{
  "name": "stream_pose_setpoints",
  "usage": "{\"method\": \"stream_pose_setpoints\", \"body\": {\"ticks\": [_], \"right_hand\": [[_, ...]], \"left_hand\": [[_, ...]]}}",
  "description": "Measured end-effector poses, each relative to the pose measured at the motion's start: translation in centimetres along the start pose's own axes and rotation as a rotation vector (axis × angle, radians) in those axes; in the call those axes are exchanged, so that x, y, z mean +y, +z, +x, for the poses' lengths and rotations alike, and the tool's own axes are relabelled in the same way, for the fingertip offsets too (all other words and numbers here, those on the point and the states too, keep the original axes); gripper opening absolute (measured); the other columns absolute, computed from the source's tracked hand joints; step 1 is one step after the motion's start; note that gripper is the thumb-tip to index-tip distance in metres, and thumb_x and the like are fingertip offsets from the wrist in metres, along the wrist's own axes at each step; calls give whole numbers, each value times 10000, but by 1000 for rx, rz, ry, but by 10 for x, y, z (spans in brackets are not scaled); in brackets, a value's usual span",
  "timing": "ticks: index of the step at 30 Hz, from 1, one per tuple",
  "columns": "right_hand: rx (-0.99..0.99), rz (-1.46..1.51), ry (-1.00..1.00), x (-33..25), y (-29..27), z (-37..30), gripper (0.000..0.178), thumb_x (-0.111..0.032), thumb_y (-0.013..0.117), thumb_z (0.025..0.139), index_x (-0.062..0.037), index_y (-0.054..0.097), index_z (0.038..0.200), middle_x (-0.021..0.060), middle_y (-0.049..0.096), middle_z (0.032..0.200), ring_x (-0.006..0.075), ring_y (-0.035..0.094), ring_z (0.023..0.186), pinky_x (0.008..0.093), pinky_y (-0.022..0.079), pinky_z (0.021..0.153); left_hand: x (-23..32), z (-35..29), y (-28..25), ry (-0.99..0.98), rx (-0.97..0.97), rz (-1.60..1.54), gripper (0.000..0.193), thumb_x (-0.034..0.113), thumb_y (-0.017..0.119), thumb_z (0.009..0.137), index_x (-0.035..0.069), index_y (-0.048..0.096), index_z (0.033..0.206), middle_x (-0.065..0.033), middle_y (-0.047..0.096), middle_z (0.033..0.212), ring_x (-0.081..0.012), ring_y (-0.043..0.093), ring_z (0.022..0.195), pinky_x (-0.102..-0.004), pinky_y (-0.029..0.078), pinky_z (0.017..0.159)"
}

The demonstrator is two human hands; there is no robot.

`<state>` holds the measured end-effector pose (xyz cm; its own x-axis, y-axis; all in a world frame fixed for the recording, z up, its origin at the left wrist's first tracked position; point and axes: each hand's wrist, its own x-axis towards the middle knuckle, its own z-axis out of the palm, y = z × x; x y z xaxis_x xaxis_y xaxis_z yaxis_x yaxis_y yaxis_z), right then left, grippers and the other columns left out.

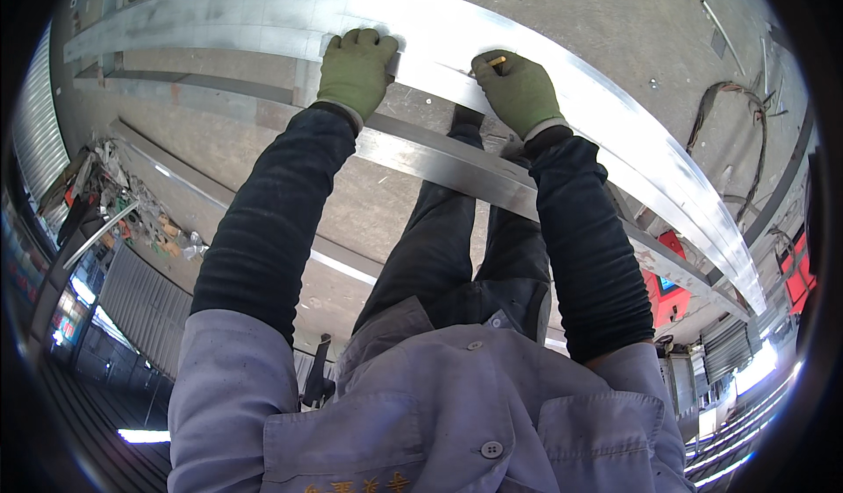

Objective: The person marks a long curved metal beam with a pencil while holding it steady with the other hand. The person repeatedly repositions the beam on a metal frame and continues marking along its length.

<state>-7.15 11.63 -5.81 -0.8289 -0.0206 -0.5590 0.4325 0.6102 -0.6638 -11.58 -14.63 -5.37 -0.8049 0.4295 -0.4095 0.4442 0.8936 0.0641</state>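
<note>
A long, shiny metal beam (237, 21) spans the view from left to right and looks bent by the lens. My left hand (356, 73), in a green glove, rests at its near edge with the fingers curled. A small grey piece (392, 59) shows beside those fingers; how far it reaches into the grip is hidden. To the right, my gloved right hand (522, 96) is closed around a short yellow stick (497, 61), like a pencil or marker. Its fingertips are over the beam's near part, apart from the left hand.
Closer to me, a narrower metal bar (439, 155) crosses above my legs. Scrap (132, 199) is piled at the left. Cables (746, 98) lie on the concrete floor at the right. A red machine (672, 295) stands partly behind the beams at the right.
</note>
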Motion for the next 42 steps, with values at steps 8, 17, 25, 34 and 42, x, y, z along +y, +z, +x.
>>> {"method": "stream_pose_setpoints", "body": {"ticks": [8,17,25,34,42], "right_hand": [[-79,-6,32,-9,-4,6,415,-458,644,1054,-94,818,1149,139,817,997,307,774,948,410,596,886],[-66,-228,71,7,-27,-7,422,-460,568,1042,-128,826,1081,153,805,970,365,766,974,479,589,905],[-71,-203,171,37,-51,-28,402,-449,591,1045,-121,820,1077,153,798,930,374,765,924,482,593,866],[19,-253,97,42,-49,-33,366,-422,596,1033,-117,797,1002,153,782,910,391,748,902,504,585,835],[-3,-316,201,86,-93,-60,376,-428,576,1045,-131,807,1048,148,789,931,381,755,921,499,588,848]], "left_hand": [[1,0,0,4,19,-3,445,263,870,831,154,675,1216,-109,680,1250,-351,631,1254,-504,478,1063],[0,2,0,0,-5,20,475,279,874,820,144,671,1227,-104,679,1240,-351,632,1245,-499,499,1039],[3,3,-8,-24,-57,12,490,257,881,817,172,686,1258,-94,667,1280,-355,638,1241,-499,508,1056],[0,6,-6,-34,-105,7,514,263,885,797,178,683,1262,-109,683,1306,-372,648,1231,-506,531,1028],[9,8,-14,-58,-139,14,551,280,889,799,176,676,1297,-124,675,1373,-380,630,1296,-505,522,1069]]}}
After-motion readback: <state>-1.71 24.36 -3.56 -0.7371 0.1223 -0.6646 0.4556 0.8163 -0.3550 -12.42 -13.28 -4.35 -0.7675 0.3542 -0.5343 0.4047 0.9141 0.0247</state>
